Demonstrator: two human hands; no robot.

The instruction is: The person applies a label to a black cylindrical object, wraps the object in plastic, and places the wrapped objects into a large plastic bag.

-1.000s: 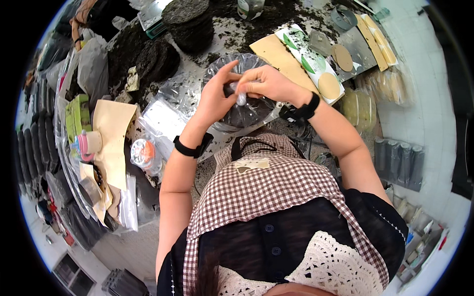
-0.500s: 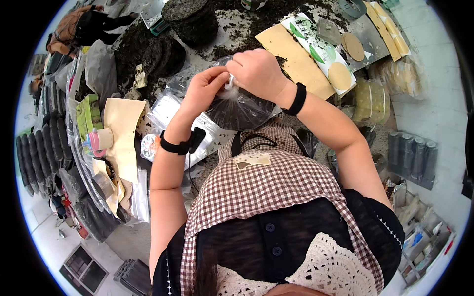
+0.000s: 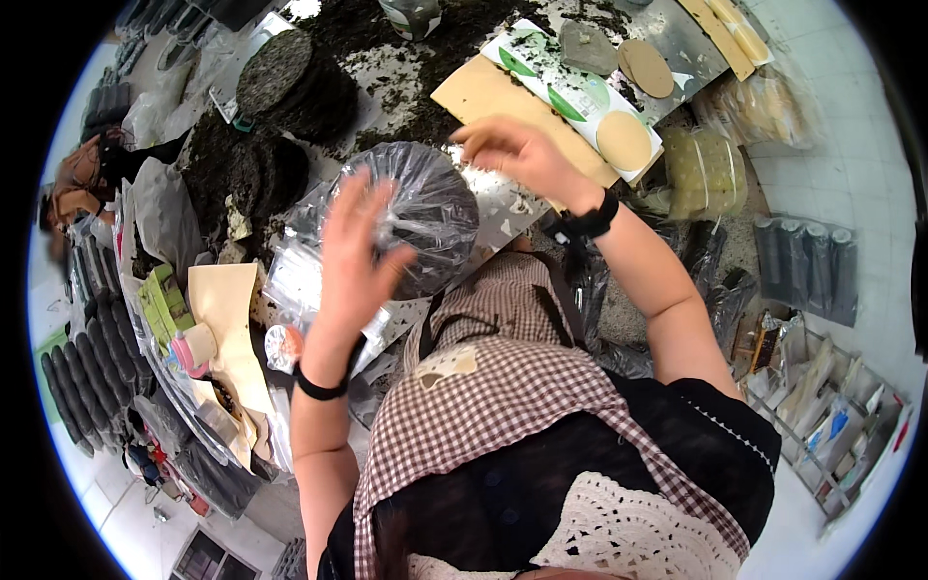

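A clear plastic bag (image 3: 437,208) is drawn tight around a dark, round, flat cake and lies on the metal worktop in front of me. My left hand (image 3: 356,246), smeared by motion, is over the bag's left side with its fingers spread; whether it touches the plastic I cannot tell. To the upper right of the bag, my right hand (image 3: 530,162) hovers with loosely bent fingers apart and nothing in them. The knotted neck of the bag does not show.
Stacks of dark round cakes (image 3: 280,82) stand at the far left among dark crumbs. A tan sheet (image 3: 522,116) and a white-and-green printed sheet (image 3: 570,97) lie at the far right. On the left are a pink-and-cream cup (image 3: 196,346) and a roll of tape (image 3: 282,346).
Both hands have let go of the bag's white twisted neck and moved apart. The bag now shows its smooth, round face. My view has shifted, and the person at far left appears lower.
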